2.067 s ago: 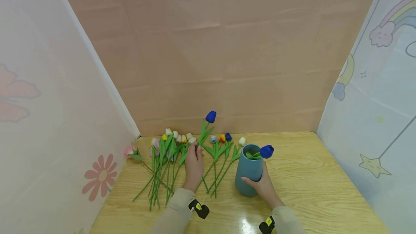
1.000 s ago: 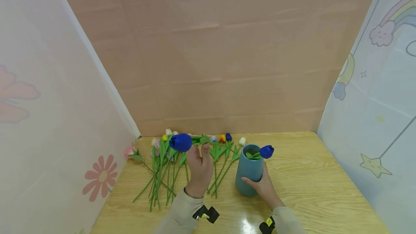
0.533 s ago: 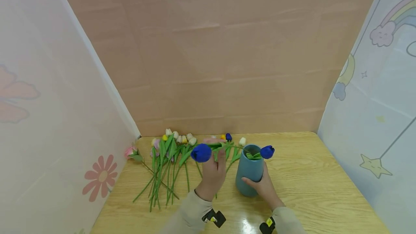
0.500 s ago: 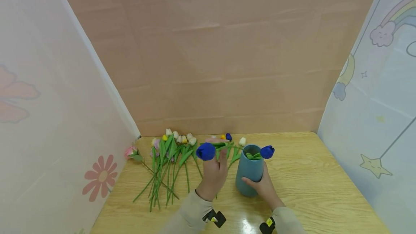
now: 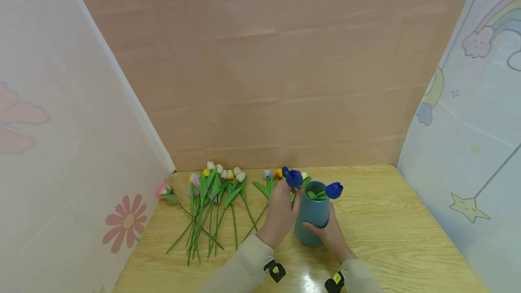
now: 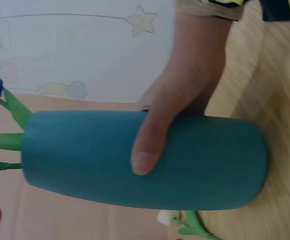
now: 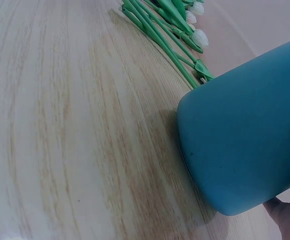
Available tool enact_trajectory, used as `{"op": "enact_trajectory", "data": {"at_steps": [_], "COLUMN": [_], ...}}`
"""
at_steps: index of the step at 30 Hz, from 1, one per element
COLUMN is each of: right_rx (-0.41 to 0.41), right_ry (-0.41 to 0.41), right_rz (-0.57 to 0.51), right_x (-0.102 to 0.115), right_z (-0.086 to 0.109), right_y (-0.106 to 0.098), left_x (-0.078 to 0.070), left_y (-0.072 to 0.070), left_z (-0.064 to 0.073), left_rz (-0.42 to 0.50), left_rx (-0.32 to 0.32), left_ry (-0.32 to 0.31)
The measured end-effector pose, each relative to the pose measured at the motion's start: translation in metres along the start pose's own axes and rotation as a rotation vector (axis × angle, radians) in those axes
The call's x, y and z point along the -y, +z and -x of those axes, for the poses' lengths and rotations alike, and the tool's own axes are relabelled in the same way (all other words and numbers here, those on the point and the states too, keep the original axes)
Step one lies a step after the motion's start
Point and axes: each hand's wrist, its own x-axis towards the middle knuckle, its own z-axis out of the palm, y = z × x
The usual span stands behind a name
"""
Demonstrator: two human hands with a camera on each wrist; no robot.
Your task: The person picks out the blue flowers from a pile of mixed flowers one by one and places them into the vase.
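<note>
Where the blue tulip (image 5: pixel 294 178) is held, just left of and above the mouth of the upright vase (image 5: pixel 310 220), its leaves are directed rightward, toward the rim. It is pinched by the fingers of the left hand (image 5: pixel 280 214), nearly closed together, though the pinch itself is partly hidden. In the left wrist view a thin stem is seen at the mouth beside the fingertips, roughly in line with the vase's long axis; it is judged to be this tulip's, but how far it is let in cannot be told. The vase is clasped by the right hand (image 5: pixel 331 232), its thumb laid across the side and its fingers wrapped behind. Over the right rim a second blue bloom (image 5: pixel 334 190) is leaned. Farther left, loose flowers (image 5: pixel 215 186) are strewn on the tabletop (image 5: pixel 390 234), a pink flower (image 5: pixel 163 189) outermost. On the side panel (image 5: pixel 488 125) a rainbow, clouds and a star are printed. No brand, label or writing can be read on the vase or anywhere else.
</note>
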Motion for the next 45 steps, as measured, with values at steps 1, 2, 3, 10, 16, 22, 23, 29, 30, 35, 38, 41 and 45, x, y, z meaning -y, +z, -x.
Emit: {"op": "enact_trajectory", "data": {"at_steps": [1,2,3,10,16,22,23,29,30,35,38,41,45], "right_rx": [0.0,-0.002,-0.002,-0.011,-0.006,-0.003,-0.002,0.004,0.004,0.003,0.006,0.003,-0.005], "right_ry": [-0.003,-0.004,-0.006,-0.025,-0.012,-0.003,-0.002,-0.004,-0.006,-0.003,0.001,0.0,-0.018], "right_rz": [0.002,0.007,0.011,0.019,0.022,0.026,0.022,0.021,0.025,0.034,0.028,0.024,0.033], "right_x": [-0.001,-0.001,-0.002,-0.001,0.0,-0.003,-0.004,-0.006,-0.006,-0.008,-0.009,-0.009,-0.008], "right_z": [0.0,-0.001,-0.001,-0.002,-0.002,-0.002,-0.002,-0.001,-0.001,-0.001,-0.001,-0.001,-0.002], "right_y": [0.0,0.0,0.001,0.001,0.0,-0.001,-0.001,-0.001,-0.001,-0.002,-0.002,-0.002,-0.002], "left_x": [0.001,0.002,0.003,0.012,0.033,0.07,0.077,0.116,0.121,0.132,0.135,0.136,0.135], "left_y": [0.002,0.004,0.006,0.011,0.017,0.026,0.027,0.03,0.03,0.024,0.024,0.024,0.024], "left_z": [0.002,0.004,0.006,0.025,0.043,0.068,0.072,0.102,0.106,0.12,0.122,0.121,0.12], "left_rz": [-0.029,-0.045,-0.051,0.063,0.03,-0.1,-0.118,-0.229,-0.248,-0.292,-0.325,-0.347,-0.34], "left_rx": [0.03,0.067,0.109,0.386,0.471,0.465,0.458,0.446,0.447,0.475,0.504,0.514,0.515], "left_ry": [-0.009,-0.024,-0.046,-0.28,-0.345,-0.386,-0.395,-0.488,-0.495,-0.505,-0.501,-0.513,-0.543]}}
